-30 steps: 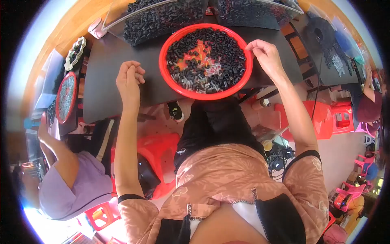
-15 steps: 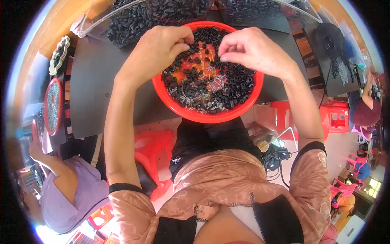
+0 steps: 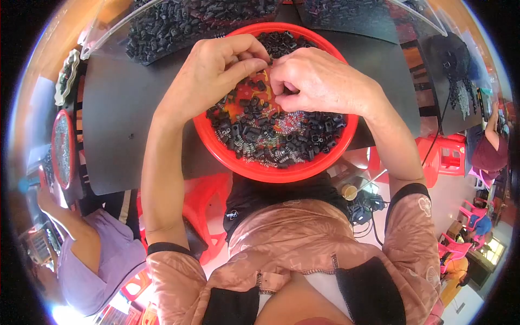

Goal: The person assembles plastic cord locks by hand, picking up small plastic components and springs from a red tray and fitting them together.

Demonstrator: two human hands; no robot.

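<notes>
A round red tray [image 3: 275, 174] holds many small black plastic parts [image 3: 319, 127] and metal springs [image 3: 287, 123]. Over its upper left part is my left hand [image 3: 219, 73], thumb and fingers pinched together around a small dark piece at the tips. My right hand [image 3: 319, 81] meets it over the tray, its fingers curled and closed. The fingertips of both hands nearly touch. Whatever the right fingers hold is hidden.
Clear bins of black parts [image 3: 179, 24] stand behind the tray on the dark table [image 3: 119, 119]. One loose black piece [image 3: 130, 136] lies at left. A person [image 3: 100, 254] sits at left by another red tray [image 3: 63, 149]. Red stools [image 3: 449, 151] stand at right.
Both hands have come from beside the tray to over it, and their fingertips have drawn together. In the view, the tray sits lower and looks larger.
</notes>
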